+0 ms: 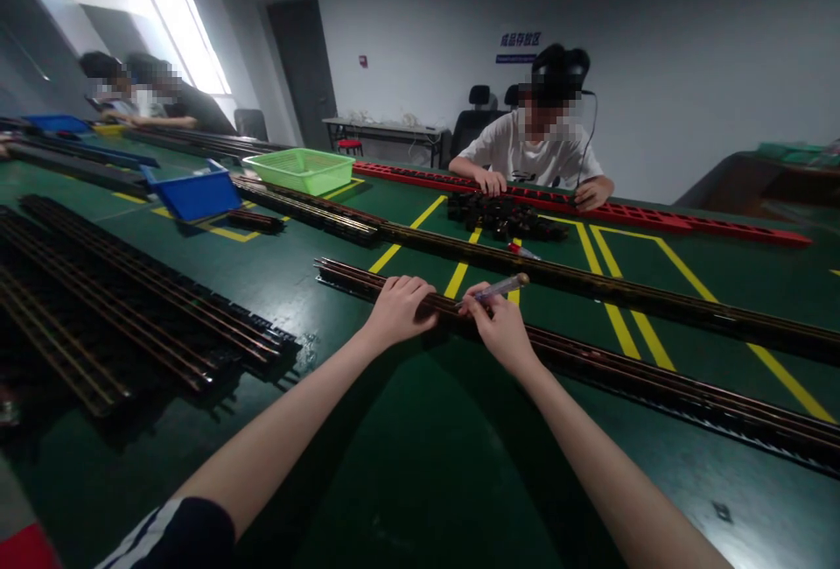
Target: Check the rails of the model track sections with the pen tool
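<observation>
A long dark track strip with copper-coloured rails (610, 361) runs across the green table in front of me, from the middle to the right edge. My left hand (399, 311) is closed over this strip near its left end, fingers on the far side and thumb on the near side. Just to the right, my right hand (500, 328) pinches a slim screwdriver with a clear handle (502, 287). The screwdriver slants, its handle end up to the right and its tip down at the strip. My fingers partly hide the tip, so contact is unclear.
Another long strip (591, 284) lies behind mine. Several track strips (131, 298) cover the left side. A blue bin (197, 193), a green basket (302, 171) and a pile of black parts (502, 217) stand farther back. Opposite, a co-worker (535, 144) works at a red frame (709, 226).
</observation>
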`<move>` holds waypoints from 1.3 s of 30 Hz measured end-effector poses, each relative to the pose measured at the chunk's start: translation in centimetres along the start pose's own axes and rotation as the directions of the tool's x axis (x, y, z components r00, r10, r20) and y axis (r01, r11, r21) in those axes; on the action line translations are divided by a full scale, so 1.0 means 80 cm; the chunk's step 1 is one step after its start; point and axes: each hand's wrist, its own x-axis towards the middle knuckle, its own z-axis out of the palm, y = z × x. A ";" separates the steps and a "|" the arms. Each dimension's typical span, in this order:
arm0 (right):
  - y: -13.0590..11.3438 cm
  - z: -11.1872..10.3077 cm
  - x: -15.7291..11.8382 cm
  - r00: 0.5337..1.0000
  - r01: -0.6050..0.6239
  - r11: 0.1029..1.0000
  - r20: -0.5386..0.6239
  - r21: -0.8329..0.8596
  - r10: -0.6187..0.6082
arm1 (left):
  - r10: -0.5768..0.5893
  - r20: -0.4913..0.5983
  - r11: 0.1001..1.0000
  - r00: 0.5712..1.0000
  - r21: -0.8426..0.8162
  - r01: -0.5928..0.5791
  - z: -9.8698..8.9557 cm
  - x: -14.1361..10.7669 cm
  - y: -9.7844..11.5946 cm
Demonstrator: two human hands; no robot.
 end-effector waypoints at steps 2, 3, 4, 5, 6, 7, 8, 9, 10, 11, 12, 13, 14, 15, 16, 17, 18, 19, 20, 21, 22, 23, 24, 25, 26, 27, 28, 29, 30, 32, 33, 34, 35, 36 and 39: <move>-0.001 0.000 -0.002 1.000 0.000 1.000 -0.007 -0.012 0.000 | 0.005 0.010 1.000 1.000 -0.004 -0.005 0.000 0.000 0.000; -0.002 0.000 -0.003 1.000 0.000 1.000 -0.006 -0.017 0.000 | 0.009 0.019 1.000 1.000 -0.007 -0.009 -0.001 0.001 0.000; -0.003 0.000 -0.004 1.000 0.001 1.000 -0.004 -0.021 -0.001 | 0.007 0.022 1.000 1.000 -0.008 -0.007 -0.001 0.001 -0.001; -0.004 0.000 -0.005 1.000 0.001 1.000 -0.003 -0.022 -0.001 | 0.003 0.025 1.000 1.000 -0.007 -0.003 -0.001 0.000 -0.001; -0.005 0.000 -0.006 1.000 0.001 1.000 -0.003 -0.021 -0.001 | -0.007 0.026 1.000 1.000 -0.004 0.007 -0.001 0.000 -0.001; -0.006 0.000 -0.006 1.000 -0.003 1.000 -0.004 -0.018 0.002 | -0.007 0.027 1.000 1.000 -0.004 0.007 -0.001 0.000 -0.002; -0.007 0.000 -0.006 1.000 -0.010 1.000 -0.003 -0.014 0.010 | 0.000 0.030 1.000 1.000 -0.006 0.001 -0.001 0.000 -0.002; -0.007 0.000 -0.005 1.000 -0.019 1.000 -0.001 -0.010 0.019 | 0.005 0.027 1.000 1.000 -0.011 -0.005 -0.001 0.000 -0.002; -0.008 0.000 -0.005 1.000 -0.030 1.000 0.005 -0.007 0.030 | 0.008 0.023 1.000 1.000 -0.014 -0.008 0.000 0.000 -0.003; -0.008 0.000 -0.005 0.999 -0.038 0.999 0.012 -0.005 0.038 | 0.010 0.018 1.000 1.000 -0.017 -0.010 0.000 0.000 -0.003; -0.008 -0.001 -0.004 0.999 -0.043 0.999 0.018 -0.005 0.043 | 0.010 0.016 1.000 1.000 -0.023 -0.010 0.001 0.000 -0.004; -0.009 -0.001 -0.004 0.999 -0.046 0.999 0.018 -0.006 0.046 | 0.008 0.015 1.000 1.000 -0.029 -0.008 0.001 0.001 -0.004; -0.010 -0.001 -0.004 0.999 -0.049 0.999 0.014 -0.007 0.049 | 0.006 0.015 0.999 1.000 -0.034 -0.005 0.001 0.001 -0.004; -0.010 -0.001 -0.004 0.999 -0.053 0.999 0.007 -0.007 0.053 | 0.004 0.014 0.999 1.000 -0.039 -0.003 0.001 0.001 -0.004; -0.011 -0.001 -0.004 0.998 -0.059 0.998 0.002 -0.008 0.059 | 0.003 0.013 0.999 1.000 -0.042 -0.002 0.000 0.001 -0.004; -0.012 -0.001 -0.004 0.998 -0.066 0.998 0.000 -0.007 0.066 | 0.004 0.012 0.999 1.000 -0.044 -0.003 0.000 0.001 -0.004; -0.012 -0.001 -0.004 0.997 -0.073 0.997 -0.001 -0.003 0.073 | 0.009 0.013 0.999 1.000 -0.045 -0.008 0.000 0.001 -0.005; -0.012 -0.002 -0.004 0.997 -0.078 0.997 0.002 0.003 0.078 | 0.017 0.015 0.999 1.000 -0.045 -0.016 0.000 0.001 -0.005; -0.012 -0.002 -0.004 0.997 -0.081 0.997 0.005 0.011 0.081 | 0.023 0.015 0.999 1.000 -0.045 -0.023 0.000 0.001 -0.005; -0.012 -0.002 -0.004 0.997 -0.079 0.997 0.006 0.019 0.079 | 0.028 0.013 0.999 1.000 -0.043 -0.027 0.001 0.001 -0.006; -0.012 -0.002 -0.004 0.997 -0.074 0.997 0.006 0.026 0.074 | 0.031 0.010 0.999 0.999 -0.041 -0.031 0.001 0.001 -0.007; -0.011 -0.002 -0.004 0.998 -0.068 0.997 0.006 0.031 0.067 | 0.032 0.004 0.999 0.999 -0.039 -0.032 0.002 0.001 -0.007; -0.011 -0.002 -0.005 0.998 -0.060 0.998 0.004 0.033 0.060 | 0.033 0.000 0.999 0.999 -0.038 -0.033 0.003 0.001 -0.008; -0.010 -0.002 -0.005 0.998 -0.056 0.998 0.004 0.034 0.056 | 0.035 -0.003 0.999 0.999 -0.039 -0.035 0.003 0.001 -0.008; -0.010 -0.002 -0.006 0.998 -0.056 0.998 0.004 0.033 0.056 | 0.038 -0.005 0.998 0.999 -0.042 -0.038 0.003 0.001 -0.008; -0.011 -0.002 -0.007 0.998 -0.061 0.998 0.004 0.032 0.061 | 0.040 -0.009 0.998 0.999 -0.045 -0.040 0.003 0.001 -0.009; -0.011 -0.003 -0.007 0.998 -0.068 0.997 0.004 0.031 0.068 | 0.042 -0.010 0.998 0.999 -0.047 -0.042 0.003 0.001 -0.009; -0.012 -0.003 -0.007 0.997 -0.076 0.997 0.004 0.029 0.076 | 0.044 -0.011 0.998 0.999 -0.047 -0.044 0.003 0.001 -0.009; -0.013 -0.003 -0.008 0.997 -0.081 0.996 0.004 0.026 0.081 | 0.045 -0.011 0.998 0.999 -0.045 -0.046 0.003 0.000 -0.009; -0.014 -0.003 -0.008 0.996 -0.085 0.996 0.004 0.020 0.085 | 0.049 -0.009 0.998 0.999 -0.039 -0.049 0.003 0.000 -0.009; -0.015 -0.003 -0.008 0.997 -0.083 0.996 0.004 0.016 0.083 | 0.048 -0.010 0.998 0.999 -0.035 -0.049 0.003 -0.001 -0.009; -0.015 -0.003 -0.008 0.997 -0.080 0.997 0.003 0.013 0.080 | 0.046 -0.007 0.998 0.999 -0.034 -0.046 0.004 -0.001 -0.009; -0.015 -0.002 -0.008 0.997 -0.077 0.997 0.001 0.012 0.077 | 0.043 -0.007 0.999 0.999 -0.032 -0.044 0.004 -0.001 -0.009; -0.015 -0.002 -0.008 0.997 -0.074 0.997 -0.002 0.013 0.074 | 0.042 -0.005 0.999 0.999 -0.033 -0.043 0.004 -0.002 -0.009; -0.014 0.000 -0.009 0.997 -0.077 0.997 -0.006 0.031 0.077 | 0.038 -0.006 0.999 0.999 -0.029 -0.038 0.005 -0.002 -0.008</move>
